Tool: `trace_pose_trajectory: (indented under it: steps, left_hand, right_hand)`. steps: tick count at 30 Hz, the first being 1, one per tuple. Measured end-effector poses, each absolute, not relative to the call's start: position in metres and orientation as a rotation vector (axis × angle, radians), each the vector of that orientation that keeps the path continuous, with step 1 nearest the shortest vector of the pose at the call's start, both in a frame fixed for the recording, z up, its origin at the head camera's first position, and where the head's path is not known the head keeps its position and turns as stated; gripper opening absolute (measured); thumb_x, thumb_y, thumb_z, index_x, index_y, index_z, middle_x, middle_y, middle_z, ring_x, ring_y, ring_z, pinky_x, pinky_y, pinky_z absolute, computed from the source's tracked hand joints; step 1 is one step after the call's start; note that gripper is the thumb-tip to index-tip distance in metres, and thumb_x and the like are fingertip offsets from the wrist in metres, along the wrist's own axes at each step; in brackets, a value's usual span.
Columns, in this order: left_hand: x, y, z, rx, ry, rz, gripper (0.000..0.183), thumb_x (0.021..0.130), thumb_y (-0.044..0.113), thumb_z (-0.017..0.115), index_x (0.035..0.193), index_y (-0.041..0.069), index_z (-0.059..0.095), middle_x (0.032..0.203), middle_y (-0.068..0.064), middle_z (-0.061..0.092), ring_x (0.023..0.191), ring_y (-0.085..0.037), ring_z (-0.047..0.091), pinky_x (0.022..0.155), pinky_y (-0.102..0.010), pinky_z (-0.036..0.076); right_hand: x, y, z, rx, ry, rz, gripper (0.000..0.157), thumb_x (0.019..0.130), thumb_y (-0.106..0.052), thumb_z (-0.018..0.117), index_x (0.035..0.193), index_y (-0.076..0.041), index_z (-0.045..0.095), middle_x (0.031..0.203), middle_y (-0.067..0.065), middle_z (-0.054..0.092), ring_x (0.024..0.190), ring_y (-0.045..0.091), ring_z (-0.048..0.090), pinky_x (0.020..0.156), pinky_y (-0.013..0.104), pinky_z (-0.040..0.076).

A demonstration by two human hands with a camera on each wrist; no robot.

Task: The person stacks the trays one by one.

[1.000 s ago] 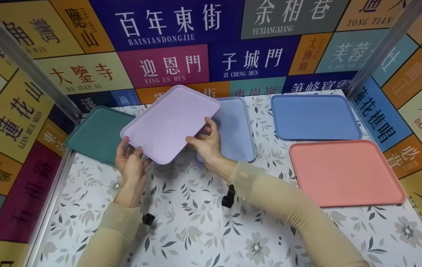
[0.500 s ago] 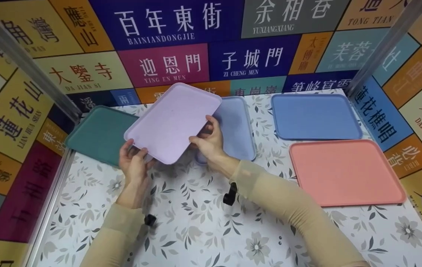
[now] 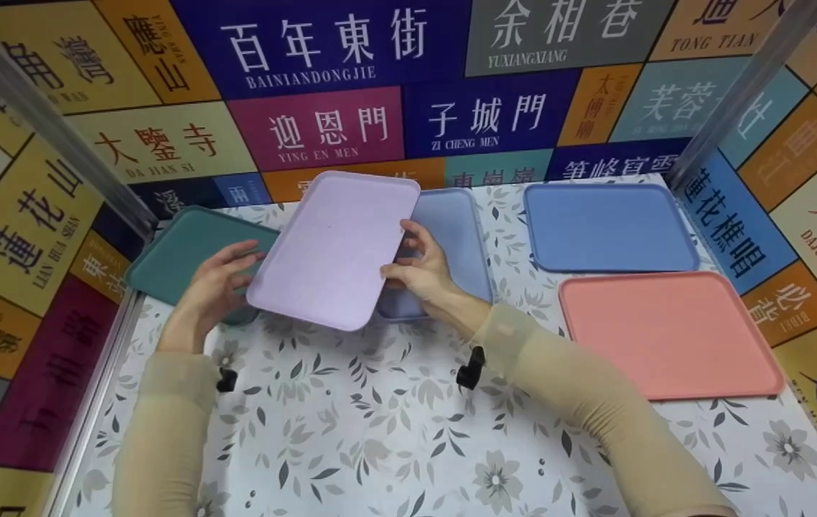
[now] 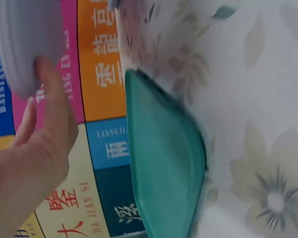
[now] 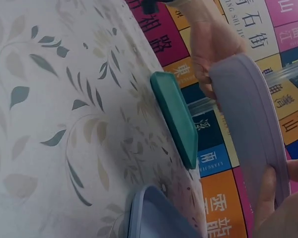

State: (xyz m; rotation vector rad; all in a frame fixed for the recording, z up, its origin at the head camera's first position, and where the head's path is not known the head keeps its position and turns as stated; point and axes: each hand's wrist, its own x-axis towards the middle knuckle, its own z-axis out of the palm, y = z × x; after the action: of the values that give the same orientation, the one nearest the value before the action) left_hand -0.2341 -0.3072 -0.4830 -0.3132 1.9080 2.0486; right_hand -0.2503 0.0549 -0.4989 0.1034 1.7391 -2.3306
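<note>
A lilac rectangular tray (image 3: 337, 248) is held tilted above the table in the head view. My right hand (image 3: 424, 271) pinches its right edge, thumb on the upper face and the fingers partly hidden behind. Beside the tray's left edge is my left hand (image 3: 213, 287), its fingers loosely extended over a green tray (image 3: 182, 251). The left wrist view has the fingers (image 4: 54, 94) close against the lilac tray's rim (image 4: 20, 74); whether they touch it is unclear. A pale blue tray (image 3: 459, 248) lies partly covered behind the right hand.
At the right of the table, a blue tray (image 3: 609, 226) lies behind a pink tray (image 3: 670, 334), edges close together. Printed wall panels (image 3: 337, 43) enclose the back and sides, with metal posts (image 3: 746, 93) at the corners. A leaf-patterned cloth (image 3: 380, 438) covers the table.
My left hand has let go of the lilac tray's lower left corner and moved left, its fingers straightening. The tray has turned and lowered slightly, still in the right hand.
</note>
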Motion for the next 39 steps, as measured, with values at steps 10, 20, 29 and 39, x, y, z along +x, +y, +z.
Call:
trace_pose_trajectory:
  steps: [10,20,29,39]
  left_hand:
    - [-0.254,-0.305,-0.476,-0.124,1.940,1.718,0.072,0.113,0.026,0.067,0.178,0.031,0.033,0.172,-0.011,0.042,0.132,-0.022,0.063,0.129,-0.073,0.041]
    - [-0.259,-0.297,-0.481,0.003,1.954,1.793,0.081,0.106,0.000,0.069,0.175,0.027,0.038,0.159,-0.007,0.052,0.133,-0.022,0.061,0.097,-0.044,0.068]
    - [-0.266,-0.274,-0.483,0.020,1.958,1.872,0.086,0.103,-0.003,0.072,0.175,0.026,0.037,0.159,-0.011,0.055,0.129,-0.025,0.063,0.088,-0.040,0.070]
    - [-0.279,-0.247,-0.487,-0.014,2.017,1.891,0.083,0.102,-0.007,0.066,0.173,0.029,0.041,0.158,-0.013,0.056,0.121,-0.026,0.065,0.069,-0.032,0.066]
  right_hand:
    - [-0.258,0.078,-0.502,-0.050,1.759,-2.159,0.098,0.084,0.023,0.076,0.169,-0.015,0.048,0.138,0.011,0.053,0.089,0.017,0.071,0.069,0.029,0.067]
    - [-0.274,0.100,-0.501,-0.215,1.692,-2.104,0.098,0.084,0.024,0.072,0.172,-0.010,0.044,0.133,0.007,0.062,0.086,0.015,0.072,0.072,0.029,0.067]
    - [-0.290,0.123,-0.502,-0.272,1.738,-2.074,0.099,0.085,0.025,0.069,0.173,-0.008,0.039,0.135,0.008,0.060,0.092,0.014,0.074,0.070,0.025,0.065]
    - [-0.302,0.144,-0.500,-0.247,1.804,-2.056,0.098,0.085,0.027,0.066,0.173,-0.004,0.038,0.131,0.006,0.059,0.096,0.013,0.072,0.072,0.021,0.062]
